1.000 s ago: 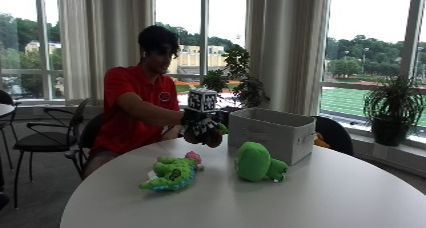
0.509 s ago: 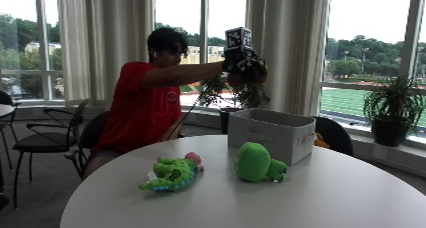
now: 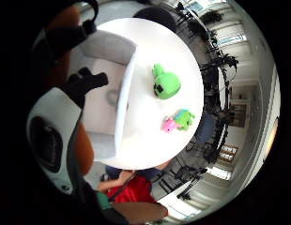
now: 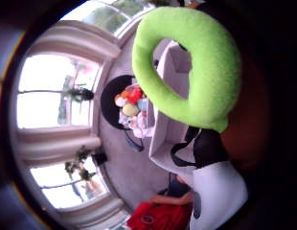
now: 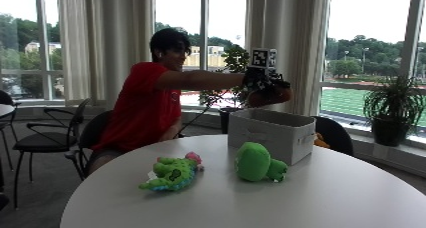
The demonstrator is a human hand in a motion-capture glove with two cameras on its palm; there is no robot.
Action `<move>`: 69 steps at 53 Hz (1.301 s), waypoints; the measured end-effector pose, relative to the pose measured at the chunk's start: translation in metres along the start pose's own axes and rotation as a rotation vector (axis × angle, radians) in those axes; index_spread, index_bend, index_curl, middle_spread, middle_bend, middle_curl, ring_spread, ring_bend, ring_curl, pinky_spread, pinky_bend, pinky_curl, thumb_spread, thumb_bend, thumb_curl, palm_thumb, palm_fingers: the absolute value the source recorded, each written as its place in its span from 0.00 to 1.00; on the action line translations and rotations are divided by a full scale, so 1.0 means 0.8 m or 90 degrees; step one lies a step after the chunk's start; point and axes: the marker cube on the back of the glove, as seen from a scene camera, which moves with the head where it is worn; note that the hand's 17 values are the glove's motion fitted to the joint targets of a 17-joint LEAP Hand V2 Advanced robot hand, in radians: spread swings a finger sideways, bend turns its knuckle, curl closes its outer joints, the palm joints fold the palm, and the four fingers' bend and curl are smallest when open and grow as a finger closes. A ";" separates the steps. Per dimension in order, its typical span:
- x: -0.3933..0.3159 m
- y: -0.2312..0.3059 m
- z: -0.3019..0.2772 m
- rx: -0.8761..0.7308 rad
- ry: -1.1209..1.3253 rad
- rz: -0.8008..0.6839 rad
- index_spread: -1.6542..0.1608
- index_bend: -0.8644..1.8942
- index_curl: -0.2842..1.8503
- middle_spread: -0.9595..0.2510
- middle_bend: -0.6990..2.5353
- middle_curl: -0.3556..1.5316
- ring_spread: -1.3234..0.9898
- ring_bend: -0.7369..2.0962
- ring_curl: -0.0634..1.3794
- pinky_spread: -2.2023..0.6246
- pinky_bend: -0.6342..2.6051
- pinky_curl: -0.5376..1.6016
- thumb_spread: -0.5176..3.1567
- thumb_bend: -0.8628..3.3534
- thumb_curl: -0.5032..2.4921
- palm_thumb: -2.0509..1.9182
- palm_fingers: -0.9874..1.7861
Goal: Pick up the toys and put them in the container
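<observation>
Outside view, hand: the gloved right hand (image 5: 265, 82) is out at full arm's reach, fingers curled round an orange-brown held toy (image 5: 278, 95).
Outside view, the key relation: the hand hangs right over the open top of the container (image 5: 269, 133), clear of its rim. The drop runs straight down.
Outside view, bench: two toys are left on the bench (image 5: 333, 198). The green toy (image 5: 256, 163) sits just beside the container's front wall, and the green-and-pink toy (image 5: 170, 172) lies further out towards the person.
Outside view, other hand: hidden, cannot tell.
Little-finger palm view, container: the camera looks down past black fingers (image 3: 84, 83) into the container (image 3: 124, 93). Its floor shows only a faint dark mark I cannot make out.
Little-finger palm view, bench: the green toy (image 3: 165, 84) lies by the container wall, and the green-and-pink toy (image 3: 178, 120) is near the bench (image 3: 150, 140) edge.
Thumb palm view, toy: a green plush ring (image 4: 211, 86) fills the view close to the palm, with orange beside it. It looks like part of the held toy.
Thumb palm view, container: its pale wall (image 4: 163, 124) shows behind the ring.
Step in hand, my read: release comes next. After that the green toy is the nearer pick.
</observation>
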 end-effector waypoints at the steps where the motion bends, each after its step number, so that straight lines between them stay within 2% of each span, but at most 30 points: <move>1: -0.016 -0.001 0.002 -0.014 -0.015 0.058 0.64 0.38 0.51 0.63 0.22 0.29 0.42 0.56 0.34 0.65 0.59 0.47 0.35 0.25 0.51 0.66 0.46; 2: -0.025 -0.001 0.004 -0.025 -0.022 0.076 0.64 0.39 0.51 0.64 0.23 0.29 0.43 0.56 0.35 0.65 0.60 0.47 0.35 0.25 0.51 0.66 0.45; 5: -0.031 0.005 0.009 -0.048 -0.024 0.033 0.63 0.38 0.49 0.69 0.24 0.28 0.47 0.52 0.33 0.67 0.61 0.47 0.39 0.24 0.50 0.63 0.39; 8: -0.022 0.005 0.013 -0.062 -0.029 0.068 0.63 0.37 0.48 0.72 0.25 0.28 0.50 0.50 0.32 0.70 0.63 0.48 0.41 0.23 0.47 0.62 0.35; 12: -0.011 0.022 0.011 -0.051 -0.025 -0.003 0.63 0.38 0.46 0.75 0.25 0.28 0.53 0.48 0.29 0.73 0.64 0.47 0.43 0.22 0.45 0.60 0.33; 16: 0.005 0.030 0.006 -0.022 -0.004 0.049 0.63 0.38 0.44 0.77 0.26 0.28 0.56 0.45 0.27 0.75 0.64 0.46 0.45 0.21 0.43 0.60 0.32; 20: 0.055 0.055 0.003 0.003 0.006 -0.024 0.64 0.36 0.42 0.77 0.26 0.28 0.57 0.44 0.26 0.76 0.64 0.46 0.46 0.20 0.41 0.58 0.31; 25: 0.131 0.085 0.010 0.009 0.033 0.130 0.65 0.36 0.40 0.76 0.26 0.29 0.58 0.42 0.24 0.78 0.64 0.45 0.46 0.19 0.38 0.56 0.30; 30: 0.179 0.108 0.020 -0.006 0.028 0.168 0.66 0.35 0.37 0.75 0.26 0.29 0.59 0.41 0.24 0.79 0.64 0.45 0.46 0.19 0.36 0.54 0.29; 34: 0.264 0.144 0.043 -0.034 0.005 0.220 0.66 0.35 0.35 0.75 0.26 0.30 0.60 0.39 0.23 0.79 0.64 0.44 0.46 0.19 0.35 0.53 0.29; 44: 0.401 0.219 0.136 -0.057 0.004 0.334 0.69 0.33 0.30 0.75 0.26 0.30 0.60 0.35 0.22 0.81 0.64 0.43 0.44 0.19 0.32 0.51 0.25; 56: 0.460 0.269 0.250 -0.164 -0.066 0.440 0.71 0.34 0.25 0.77 0.25 0.29 0.60 0.32 0.22 0.82 0.65 0.43 0.41 0.19 0.30 0.50 0.25; 69: 0.450 0.254 0.306 -0.262 -0.073 0.415 0.72 0.34 0.22 0.80 0.24 0.27 0.61 0.33 0.23 0.81 0.68 0.44 0.39 0.19 0.28 0.50 0.25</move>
